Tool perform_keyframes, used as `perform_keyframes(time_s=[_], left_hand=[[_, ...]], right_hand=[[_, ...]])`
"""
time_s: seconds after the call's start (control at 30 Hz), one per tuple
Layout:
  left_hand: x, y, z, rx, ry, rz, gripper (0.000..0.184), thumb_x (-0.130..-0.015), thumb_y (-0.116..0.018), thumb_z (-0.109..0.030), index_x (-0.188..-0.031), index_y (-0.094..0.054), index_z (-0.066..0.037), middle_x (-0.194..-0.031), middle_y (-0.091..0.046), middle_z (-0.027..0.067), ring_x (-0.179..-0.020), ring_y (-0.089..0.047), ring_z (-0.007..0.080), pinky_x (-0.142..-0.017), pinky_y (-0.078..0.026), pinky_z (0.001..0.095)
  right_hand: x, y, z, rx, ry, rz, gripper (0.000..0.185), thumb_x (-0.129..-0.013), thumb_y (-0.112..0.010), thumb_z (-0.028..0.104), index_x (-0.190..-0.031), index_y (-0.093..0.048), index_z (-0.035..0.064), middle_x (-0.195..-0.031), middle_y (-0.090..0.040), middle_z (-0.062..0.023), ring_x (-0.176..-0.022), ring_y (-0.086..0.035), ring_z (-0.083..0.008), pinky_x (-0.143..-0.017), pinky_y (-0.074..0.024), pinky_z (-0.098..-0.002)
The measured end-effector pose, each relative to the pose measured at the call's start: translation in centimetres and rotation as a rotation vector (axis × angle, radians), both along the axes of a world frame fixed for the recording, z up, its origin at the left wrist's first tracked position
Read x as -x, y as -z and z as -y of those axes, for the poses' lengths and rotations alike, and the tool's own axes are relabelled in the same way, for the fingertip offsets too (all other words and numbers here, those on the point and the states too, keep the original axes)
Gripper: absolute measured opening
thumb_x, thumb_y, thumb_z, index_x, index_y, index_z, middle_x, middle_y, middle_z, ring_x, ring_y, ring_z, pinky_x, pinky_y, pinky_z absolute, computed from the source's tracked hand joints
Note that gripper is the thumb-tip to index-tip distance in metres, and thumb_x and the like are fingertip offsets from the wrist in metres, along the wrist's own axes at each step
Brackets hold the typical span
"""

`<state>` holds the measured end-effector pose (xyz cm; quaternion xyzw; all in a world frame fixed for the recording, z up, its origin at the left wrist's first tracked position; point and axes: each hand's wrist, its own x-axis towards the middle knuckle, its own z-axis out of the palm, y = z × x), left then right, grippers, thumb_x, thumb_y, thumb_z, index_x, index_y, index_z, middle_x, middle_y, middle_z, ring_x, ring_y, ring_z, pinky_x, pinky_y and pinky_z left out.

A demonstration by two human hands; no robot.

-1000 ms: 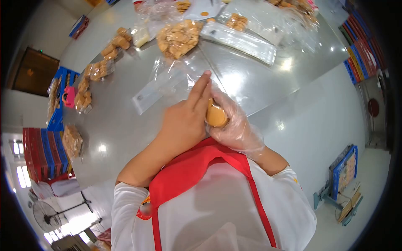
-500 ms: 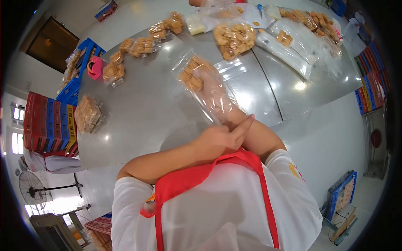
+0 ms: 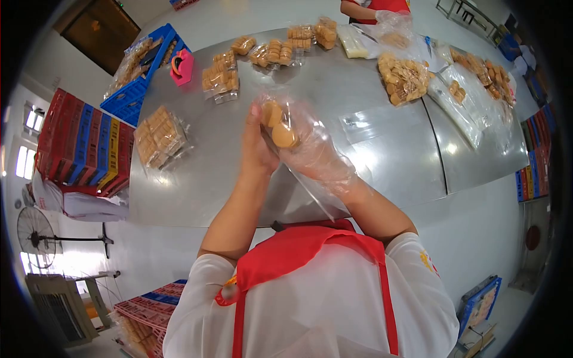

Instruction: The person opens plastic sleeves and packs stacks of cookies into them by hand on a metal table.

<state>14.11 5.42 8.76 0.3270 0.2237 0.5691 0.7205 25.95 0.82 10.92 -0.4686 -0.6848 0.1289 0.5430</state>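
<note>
Between my two hands, above the steel table (image 3: pixel 209 173), is a clear plastic bag of round cookies (image 3: pixel 283 135). My left hand (image 3: pixel 259 140) is bare and closed around the bag's left side, thumb upward. My right hand (image 3: pixel 311 154), in a loose clear plastic glove, grips the bag from the right. The bag's loose plastic hangs down toward the apron. My right fingers are partly hidden behind plastic glare. A flat clear bag (image 3: pixel 370 123) lies to the right of my hands.
Packed cookie bags (image 3: pixel 221 82) line the table's far left, with a larger pack (image 3: pixel 160 137) nearer. A pink tape dispenser (image 3: pixel 181 67) stands by a blue crate (image 3: pixel 128 98). At right are a big cookie bag (image 3: pixel 401 79) and plastic sleeves (image 3: pixel 456 110). A co-worker (image 3: pixel 379 13) stands opposite.
My left hand has moved from beside my right forearm up to the bag and now holds it. The bag has come closer and turned. The view has shifted, showing more of the co-worker.
</note>
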Motion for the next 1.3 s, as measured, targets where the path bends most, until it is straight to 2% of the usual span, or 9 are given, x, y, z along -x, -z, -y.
perform_keyframes(time_s=[0.17,0.27,0.37,0.47,0.63,0.87,1.07,1.17,1.3], left_hand=[[0.2,2.4,-0.7,0.215,-0.016,0.067,0.061,-0.102,-0.036,-0.053,-0.139,-0.048,-0.006,-0.137,-0.055,0.0149,-0.126,-0.053,0.0305,-0.108,-0.041,0.0499],[-0.5,5.6,-0.2,0.453,0.025,0.236,0.056,-0.103,-0.035,-0.047,-0.139,-0.048,-0.007,-0.137,-0.054,0.0161,-0.126,-0.052,0.0325,-0.107,-0.042,0.0516],[-0.9,7.7,3.9,0.526,0.153,0.269,0.05,-0.104,-0.035,-0.042,-0.133,-0.052,-0.006,-0.128,-0.06,0.0164,-0.122,-0.056,0.0334,-0.101,-0.047,0.0521],[-0.1,14.0,7.2,0.591,0.344,0.046,0.029,-0.101,-0.046,-0.026,-0.117,-0.055,-0.003,-0.112,-0.065,0.0153,-0.108,-0.065,0.0331,-0.089,-0.055,0.0475],[-1.0,14.1,7.9,0.682,0.357,-0.118,0.013,-0.096,-0.055,-0.007,-0.108,-0.053,-0.001,-0.103,-0.066,0.0164,-0.089,-0.071,0.0318,-0.078,-0.059,0.0425],[-1.7,13.3,8.0,0.737,0.315,-0.284,0.018,-0.099,-0.055,-0.014,-0.11,-0.049,-0.001,-0.094,-0.066,0.0165,-0.083,-0.072,0.0312,-0.069,-0.059,0.0395],[-1.2,12.7,7.3,0.708,0.37,-0.382,0.016,-0.099,-0.054,-0.014,-0.107,-0.05,-0.001,-0.095,-0.066,0.0173,-0.084,-0.071,0.0307,-0.072,-0.059,0.0401],[-1.1,12.4,7.6,0.728,0.299,-0.264,0.016,-0.098,-0.053,-0.014,-0.107,-0.051,0.0,-0.096,-0.066,0.0169,-0.086,-0.071,0.0298,-0.073,-0.059,0.0381],[-0.9,12.5,7.8,0.691,0.294,-0.237,0.019,-0.099,-0.05,-0.015,-0.11,-0.053,0.001,-0.096,-0.066,0.0149,-0.087,-0.071,0.0275,-0.074,-0.059,0.0363]], right_hand=[[-0.1,1.4,0.1,-0.084,-0.085,0.336,0.063,-0.074,-0.073,0.008,-0.133,-0.053,0.0053,-0.128,-0.058,-0.019,-0.118,-0.055,-0.0397,-0.095,-0.049,-0.0463],[-0.7,4.9,-2.1,-0.123,-0.005,0.645,0.066,-0.072,-0.072,0.011,-0.136,-0.053,0.0062,-0.129,-0.059,-0.0167,-0.122,-0.054,-0.0367,-0.094,-0.0487,-0.0464],[-1.3,7.3,-3.5,-0.079,-0.01,0.805,0.052,-0.087,-0.061,0.021,-0.136,-0.052,0.0073,-0.136,-0.055,-0.0114,-0.128,-0.049,-0.0321,-0.101,-0.0436,-0.0475],[-1.9,9.8,-4.4,-0.041,-0.084,0.999,0.054,-0.082,-0.062,0.022,-0.134,-0.054,0.0081,-0.136,-0.053,-0.0088,-0.126,-0.048,-0.0301,-0.096,-0.045,-0.0458],[-1.9,11.3,-4.8,-0.111,-0.125,1.057,0.059,-0.075,-0.064,0.019,-0.132,-0.054,0.0083,-0.131,-0.052,-0.0068,-0.119,-0.049,-0.0267,-0.088,-0.0443,-0.0413],[-1.5,11.6,-5.4,-0.151,-0.166,1.031,0.047,-0.078,-0.06,0.018,-0.124,-0.058,0.0086,-0.127,-0.057,-0.0043,-0.117,-0.052,-0.0248,-0.088,-0.0463,-0.0393],[0.1,12.6,-8.1,-0.245,-0.197,0.965,0.047,-0.077,-0.064,0.016,-0.124,-0.059,0.0091,-0.125,-0.059,-0.0012,-0.12,-0.052,-0.0229,-0.091,-0.046,-0.04],[0.3,12.8,-8.4,-0.23,-0.249,0.928,0.06,-0.073,-0.069,0.011,-0.131,-0.052,0.0075,-0.126,-0.055,-0.0046,-0.124,-0.048,-0.0257,-0.1,-0.0433,-0.0446],[-1.4,10.5,-5.3,-0.173,-0.279,0.809,0.05,-0.074,-0.065,0.008,-0.124,-0.057,0.0039,-0.123,-0.057,-0.0092,-0.122,-0.051,-0.0311,-0.1,-0.0439,-0.0477]])
